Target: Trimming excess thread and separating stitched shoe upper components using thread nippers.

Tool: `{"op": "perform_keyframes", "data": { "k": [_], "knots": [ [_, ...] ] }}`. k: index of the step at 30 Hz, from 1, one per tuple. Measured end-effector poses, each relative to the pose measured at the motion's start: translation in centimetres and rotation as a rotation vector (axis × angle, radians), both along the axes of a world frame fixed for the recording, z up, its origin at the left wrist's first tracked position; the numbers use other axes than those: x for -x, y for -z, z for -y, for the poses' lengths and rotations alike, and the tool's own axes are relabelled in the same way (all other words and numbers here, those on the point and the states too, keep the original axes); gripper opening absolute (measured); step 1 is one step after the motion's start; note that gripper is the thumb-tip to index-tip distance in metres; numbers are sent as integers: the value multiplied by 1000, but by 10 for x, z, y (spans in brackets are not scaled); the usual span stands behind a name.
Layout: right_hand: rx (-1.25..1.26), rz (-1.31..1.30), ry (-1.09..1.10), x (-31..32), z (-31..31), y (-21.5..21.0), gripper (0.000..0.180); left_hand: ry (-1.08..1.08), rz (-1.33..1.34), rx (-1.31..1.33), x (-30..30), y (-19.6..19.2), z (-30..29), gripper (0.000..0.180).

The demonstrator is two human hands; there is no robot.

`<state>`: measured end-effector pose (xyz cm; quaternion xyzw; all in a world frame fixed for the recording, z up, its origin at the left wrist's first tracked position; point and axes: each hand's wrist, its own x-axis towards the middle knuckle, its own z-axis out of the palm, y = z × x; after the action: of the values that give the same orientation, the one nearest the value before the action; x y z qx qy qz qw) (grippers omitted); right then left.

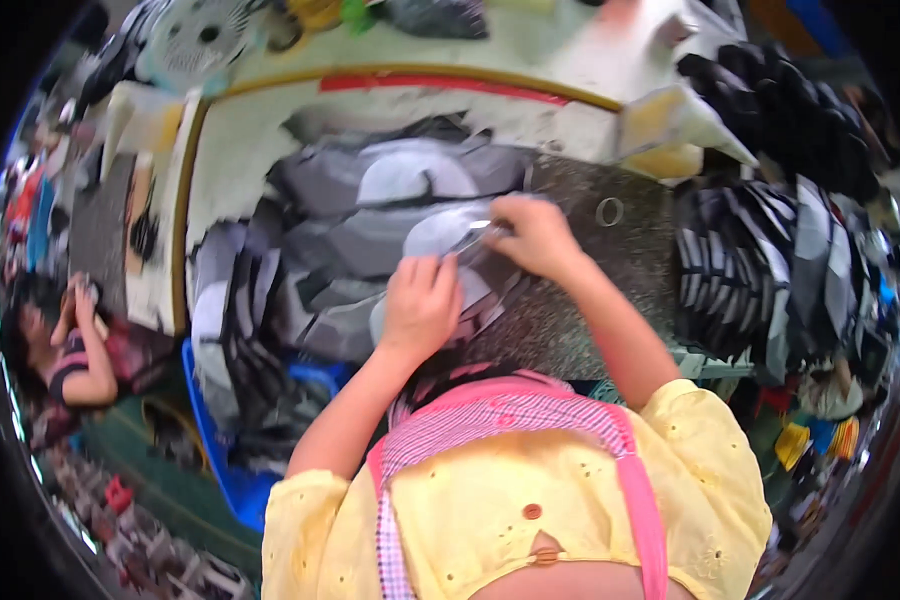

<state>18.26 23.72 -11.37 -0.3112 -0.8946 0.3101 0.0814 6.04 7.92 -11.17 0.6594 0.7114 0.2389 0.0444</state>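
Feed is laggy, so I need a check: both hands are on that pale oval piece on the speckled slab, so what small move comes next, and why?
Probably draw the thin tool in the right hand a little further along the pale oval piece. Its tip rests on that piece, and the left hand presses on the piece's near edge, steadying it.

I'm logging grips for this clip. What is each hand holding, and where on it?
The right hand pinches a thin silvery tool by its near end. The left hand presses flat on the grey fabric piece, near its lower edge, not gripping it.

Tape ring (610, 211) on the speckled slab (630, 260) — blue bin (232, 478) below-left
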Motion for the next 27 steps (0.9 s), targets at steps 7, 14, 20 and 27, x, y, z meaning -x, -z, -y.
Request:
{"op": "perform_keyframes", "data": {
  "k": [7, 14, 20, 27],
  "knots": [
    [110, -31, 18, 16, -1, 13, 22, -46, 21, 11, 4, 9, 3, 31],
    [176, 72, 32, 28, -6, 16, 24, -28, 24, 23, 10, 6, 4, 31],
    [146, -136, 133, 12, -7, 3, 28, 31, 259, 65, 16, -20, -35, 33],
    [356, -306, -14, 2, 5, -16, 30, -7, 769, 428, 13, -13, -40, 19]
  ]
}}
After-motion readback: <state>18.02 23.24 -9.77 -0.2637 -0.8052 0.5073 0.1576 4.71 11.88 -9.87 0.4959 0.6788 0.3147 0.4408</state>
